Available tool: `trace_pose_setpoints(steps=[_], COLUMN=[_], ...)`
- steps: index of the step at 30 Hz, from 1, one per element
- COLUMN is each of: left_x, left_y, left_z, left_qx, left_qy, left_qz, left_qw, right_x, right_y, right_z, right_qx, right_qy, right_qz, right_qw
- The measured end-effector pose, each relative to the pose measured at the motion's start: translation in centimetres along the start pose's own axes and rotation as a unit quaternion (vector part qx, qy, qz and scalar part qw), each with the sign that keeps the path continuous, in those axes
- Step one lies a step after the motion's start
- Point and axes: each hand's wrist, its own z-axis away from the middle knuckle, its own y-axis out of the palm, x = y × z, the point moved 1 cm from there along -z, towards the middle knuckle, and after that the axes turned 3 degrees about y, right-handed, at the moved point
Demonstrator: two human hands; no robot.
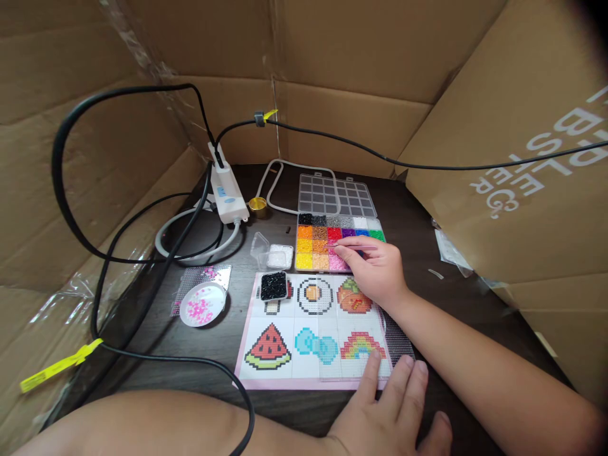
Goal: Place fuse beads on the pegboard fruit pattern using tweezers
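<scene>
Between the thumb and fingers of my right hand (377, 269) is a pair of thin pinkish tweezers (361, 247). Their tip is over the middle cells of the bead box (304, 261), which holds small beads sorted by colour. My left hand (387, 408) lies flat with fingers spread, its fingertips at the lower right edge of a clear pegboard (349, 378). Under that board is a pattern sheet (259, 316) with pixel pictures such as a watermelon, an egg and a rainbow. Beads on the clear board are too small to make out.
A tub of black beads (274, 287) sits on the sheet, with a small case of white beads (279, 256) behind it. At left, a white dish (216, 310) of pink beads overlaps another pegboard (221, 273). Black cables (156, 358) loop from a power strip (227, 190). Cardboard walls (342, 107) surround the table.
</scene>
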Motion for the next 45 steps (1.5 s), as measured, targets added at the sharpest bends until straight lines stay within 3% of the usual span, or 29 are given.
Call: trace_pose_setpoints(steps=[9,15,22,28,33,45], left_x=[0.2,-0.2,-0.4,-0.4,-0.4,-0.3], left_y=[-0.5,0.6,1.3,0.3,-0.1,-0.4], left_z=[0.1,0.3,0.6,0.6,0.6,0.6], left_qx=[0.01,-0.024,-0.063,-0.015,0.02,0.021], left_qy=[0.002,-0.007,-0.015,-0.018,-0.018,-0.015], left_qz=[0.002,-0.003,-0.022,0.019,0.055,0.054], left_qw=[1.0,1.0,0.998,1.0,0.998,0.998], right_x=[-0.1,0.0,0.2,0.1,-1.0,-1.8], right_y=[0.0,0.0,-1.3,-3.1,-3.2,-3.0], right_z=[0.0,-0.1,0.2,0.5,0.0,-0.7], right_qx=[0.0,-0.006,-0.061,-0.099,-0.106,-0.128], right_qy=[0.001,0.003,-0.033,-0.04,-0.049,-0.073], right_qz=[-0.005,-0.018,-0.01,-0.008,-0.015,0.024], right_qw=[1.0,1.0,0.998,0.994,0.993,0.989])
